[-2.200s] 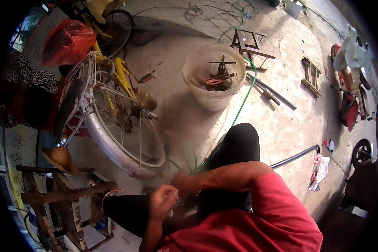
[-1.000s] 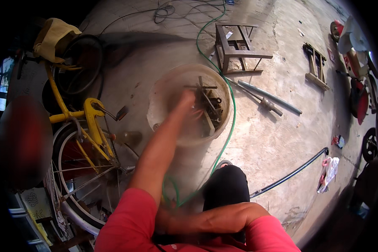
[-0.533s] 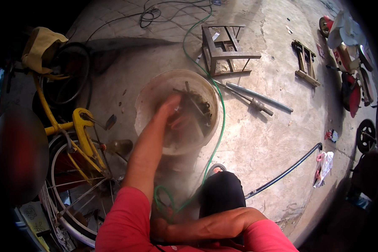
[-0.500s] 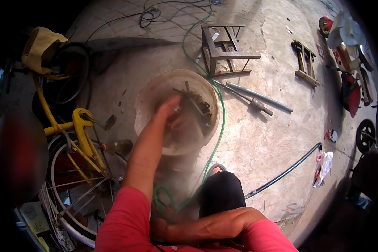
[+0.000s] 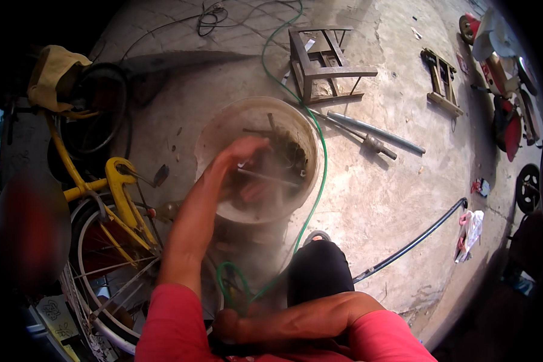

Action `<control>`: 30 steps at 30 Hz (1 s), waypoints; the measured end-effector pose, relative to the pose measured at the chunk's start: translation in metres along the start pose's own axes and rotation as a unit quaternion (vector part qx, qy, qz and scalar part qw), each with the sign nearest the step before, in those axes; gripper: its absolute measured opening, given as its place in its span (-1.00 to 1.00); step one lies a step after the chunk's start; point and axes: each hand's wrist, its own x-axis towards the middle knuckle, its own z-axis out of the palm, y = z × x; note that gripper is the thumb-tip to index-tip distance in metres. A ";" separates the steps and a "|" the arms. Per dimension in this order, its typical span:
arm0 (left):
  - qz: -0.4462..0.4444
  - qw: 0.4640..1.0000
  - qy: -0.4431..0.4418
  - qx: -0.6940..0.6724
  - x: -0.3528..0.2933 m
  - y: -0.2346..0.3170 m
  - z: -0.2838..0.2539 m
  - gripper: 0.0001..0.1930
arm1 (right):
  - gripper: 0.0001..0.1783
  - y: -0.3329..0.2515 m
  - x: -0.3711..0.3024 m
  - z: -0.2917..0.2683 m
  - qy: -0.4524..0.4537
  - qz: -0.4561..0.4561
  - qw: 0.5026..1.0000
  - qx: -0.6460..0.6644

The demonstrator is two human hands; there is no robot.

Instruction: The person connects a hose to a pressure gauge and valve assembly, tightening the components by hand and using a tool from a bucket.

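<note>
A large pale, dirty round tub (image 5: 214,130) stands before me, with thin metal rods and dark bits inside. My left hand (image 5: 247,151) reaches into it, fingers curled downward; what they grip, if anything, is hidden by blur and haze. A thin pale rod (image 5: 268,176) lies slantwise just below that hand. Something reddish and blurred (image 5: 254,190) shows deeper in the tub. Low in front of my body, my right hand (image 5: 227,326) is closed like a fist. A looped green hose (image 5: 245,283) runs down into it; its end is hidden.
A yellow bicycle (image 5: 117,193) stands close on the left. Beyond the tub are a metal stool frame (image 5: 335,73), a grey pipe (image 5: 377,133) and a rod with a thick fitting (image 5: 377,146). A dark curved tube (image 5: 413,241) lies to the right. The hose passes along the tub's right rim.
My left hand has shifted slightly within the tub, with its forearm swung left. The pale rod beneath it now shows more plainly. My right hand stays low beside the hose loop.
</note>
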 end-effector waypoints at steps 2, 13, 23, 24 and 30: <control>-0.019 0.999 0.040 0.008 0.015 -0.010 0.001 -0.64 | -0.74 0.002 -0.003 0.002 0.000 0.005 1.000 0.001; 0.027 0.960 0.143 0.239 0.077 -0.056 -0.008 -0.67 | -0.69 0.008 -0.020 -0.013 -0.048 0.030 0.994 0.093; 0.057 0.867 0.322 0.376 0.042 0.014 -0.006 -0.70 | -0.69 0.012 -0.035 -0.049 -0.101 -0.008 0.994 0.051; 0.076 0.876 0.302 0.369 0.049 0.010 -0.009 -0.70 | -0.69 0.011 -0.036 -0.050 -0.098 -0.001 0.994 0.056; 0.007 0.880 0.132 0.456 0.052 0.022 -0.015 -0.66 | -0.70 0.012 -0.035 -0.047 -0.090 0.021 0.993 0.079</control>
